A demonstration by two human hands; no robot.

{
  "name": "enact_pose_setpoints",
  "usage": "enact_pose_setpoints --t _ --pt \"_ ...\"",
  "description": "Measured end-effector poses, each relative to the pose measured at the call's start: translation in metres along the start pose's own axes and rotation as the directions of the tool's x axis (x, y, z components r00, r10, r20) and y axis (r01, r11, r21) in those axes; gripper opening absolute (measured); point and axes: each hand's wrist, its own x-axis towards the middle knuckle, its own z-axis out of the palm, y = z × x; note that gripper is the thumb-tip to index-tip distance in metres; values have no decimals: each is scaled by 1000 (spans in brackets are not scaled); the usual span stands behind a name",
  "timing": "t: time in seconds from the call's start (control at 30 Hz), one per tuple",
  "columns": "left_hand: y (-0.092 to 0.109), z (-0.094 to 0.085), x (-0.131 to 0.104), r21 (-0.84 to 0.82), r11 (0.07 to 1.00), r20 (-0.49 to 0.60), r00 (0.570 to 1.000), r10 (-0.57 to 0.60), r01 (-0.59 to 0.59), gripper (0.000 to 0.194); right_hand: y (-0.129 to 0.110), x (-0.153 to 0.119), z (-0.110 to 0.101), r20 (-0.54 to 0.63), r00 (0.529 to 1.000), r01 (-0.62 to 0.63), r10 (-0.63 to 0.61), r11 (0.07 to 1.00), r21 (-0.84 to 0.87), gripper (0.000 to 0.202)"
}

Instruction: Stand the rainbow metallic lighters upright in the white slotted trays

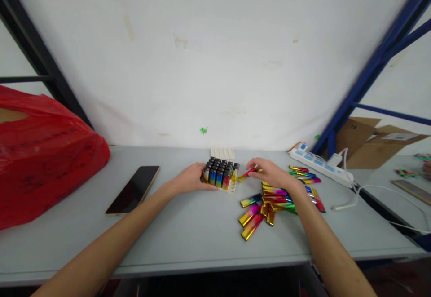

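Note:
Upright lighters with black tops (218, 171) stand in rows in a white pegged tray (231, 188). My left hand (192, 178) is closed around the left side of this block, thumb along the front. To the right of the tray, my right hand (266, 171) pinches a shiny red and gold lighter (247, 174), tilted, its lower end close to the tray's right edge. Below and around my right wrist lies a loose pile of metallic rainbow lighters (278, 198), partly hidden by my forearm.
Another white tray (222, 153) lies behind the block by the wall. A tablet or large phone (134, 189) and a red plastic bag (50, 157) are on the left. On the right are a power strip (321, 166), white cables and a cardboard box (367, 148) beside a blue frame post.

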Motion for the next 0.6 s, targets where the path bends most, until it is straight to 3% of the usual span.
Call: enact_pose_setpoints --t 0.13,0.27,0.4,0.6 --pt "0 0 0 -6 1000 9 1000 5 -5 74 -1 6 7 -159 986 -6 46 969 245 22" --pt "3 -1 -1 -4 1000 1 1000 -3 3 73 -2 13 16 -254 961 -1 107 923 385 41" --pt "4 -2 -1 -9 1000 -15 1000 1 -1 70 -8 17 22 -259 955 20 144 842 540 47" --pt "3 -2 -1 4 1000 6 1000 1 -1 71 -31 16 23 -203 964 6 170 753 658 38"
